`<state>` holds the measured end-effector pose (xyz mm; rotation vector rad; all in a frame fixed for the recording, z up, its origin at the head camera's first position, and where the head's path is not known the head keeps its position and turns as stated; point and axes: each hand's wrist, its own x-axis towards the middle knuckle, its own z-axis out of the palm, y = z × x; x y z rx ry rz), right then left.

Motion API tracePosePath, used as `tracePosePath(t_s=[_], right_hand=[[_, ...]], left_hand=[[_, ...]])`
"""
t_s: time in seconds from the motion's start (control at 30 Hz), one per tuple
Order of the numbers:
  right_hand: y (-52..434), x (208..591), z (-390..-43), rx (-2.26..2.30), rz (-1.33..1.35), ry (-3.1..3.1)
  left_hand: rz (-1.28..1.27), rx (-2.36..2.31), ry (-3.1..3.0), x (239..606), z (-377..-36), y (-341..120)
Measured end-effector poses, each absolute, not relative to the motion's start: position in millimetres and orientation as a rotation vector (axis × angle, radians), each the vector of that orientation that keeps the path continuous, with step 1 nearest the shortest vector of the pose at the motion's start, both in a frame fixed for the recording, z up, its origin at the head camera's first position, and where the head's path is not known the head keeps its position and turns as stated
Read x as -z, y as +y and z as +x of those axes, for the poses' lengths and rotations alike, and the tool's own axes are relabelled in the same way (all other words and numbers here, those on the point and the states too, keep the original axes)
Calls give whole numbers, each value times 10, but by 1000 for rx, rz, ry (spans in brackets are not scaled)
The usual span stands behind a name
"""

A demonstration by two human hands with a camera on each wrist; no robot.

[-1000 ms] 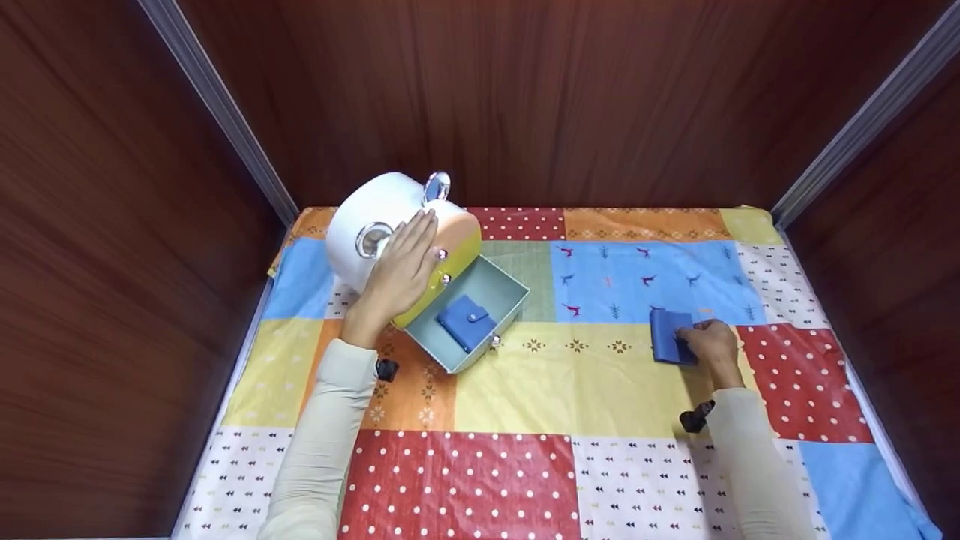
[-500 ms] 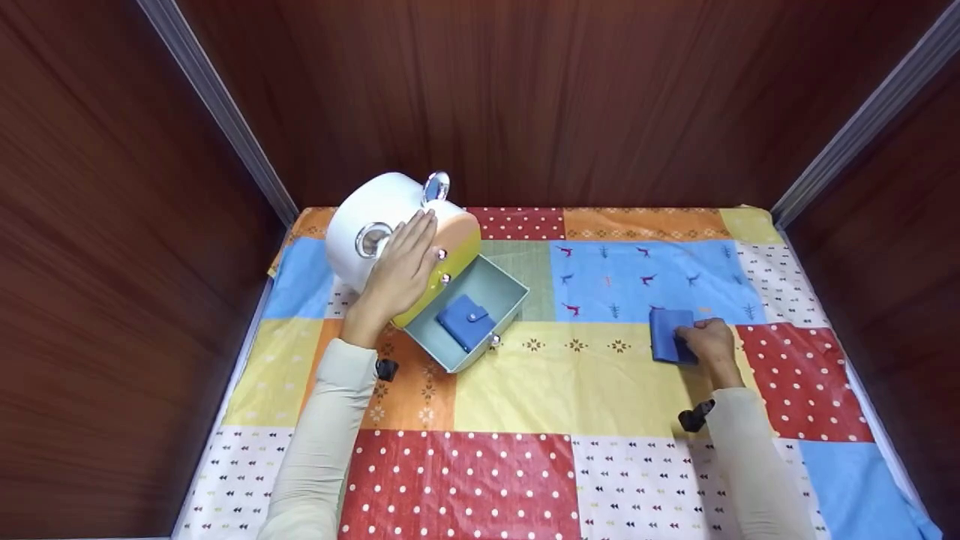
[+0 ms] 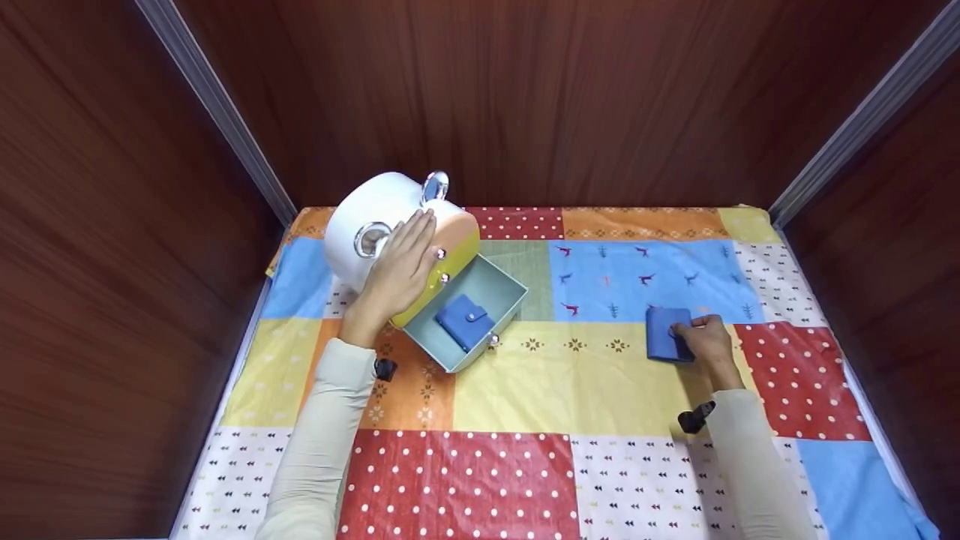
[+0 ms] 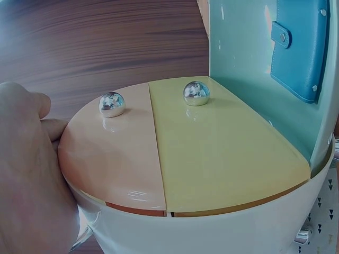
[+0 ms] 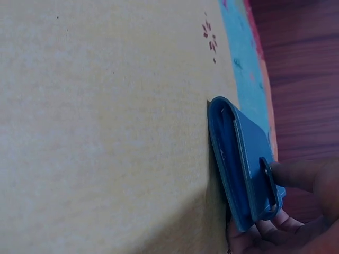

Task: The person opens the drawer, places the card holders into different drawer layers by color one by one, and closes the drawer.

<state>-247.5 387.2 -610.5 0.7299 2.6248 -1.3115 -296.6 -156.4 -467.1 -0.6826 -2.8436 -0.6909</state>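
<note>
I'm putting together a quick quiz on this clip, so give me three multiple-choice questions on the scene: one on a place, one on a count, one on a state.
1. Where does the wallet in the drawer lie?
A. in the open drawer
B. on top of the box
C. on the red patch

2. How many blue wallets show?
A. one
B. two
C. three

3. What is the right hand doing?
A. lying flat on the cloth
B. gripping the wallet on the cloth
C. pulling a knob

Answers:
1 A, it lies inside the drawer.
2 B, one in the drawer, one on the cloth.
3 B, its fingers curl round that wallet.
</note>
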Motion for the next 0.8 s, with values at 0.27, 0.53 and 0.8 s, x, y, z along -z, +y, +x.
tracePosePath(t_s=[0.27,0.53,0.8], right_hand=[[3871,6064,-2504,1345,772,2485],[3853,6062,-2499,1439,737,2433],[3852,6095,-2468,1439,720,2529]], left_hand=[[-691,703,-2823,4678,-2962,-1569],[-692,719,-2817,4670,-2954,-1569],[-682,702,-2829,4676,-2957,-1564]])
